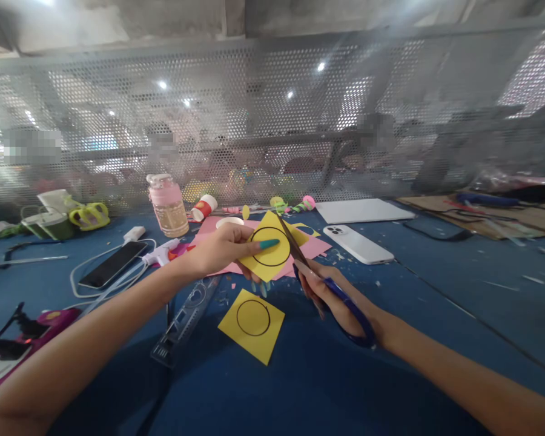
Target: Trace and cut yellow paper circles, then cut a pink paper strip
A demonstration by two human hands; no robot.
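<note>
Hands apart: left hand [222,249] pinches a yellow sheet [272,257] above the bench [336,387], thumb over its drawn circle, seemingly to steady it with an edge exposed to the scissors [362,321] gripped in the right hand [354,295], blades alongside.

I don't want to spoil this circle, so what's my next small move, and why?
Perhaps turn the held yellow paper slightly with your left hand before closing the scissors in your right hand: their straight blades lie close to the drawn circle's curved line.
</note>
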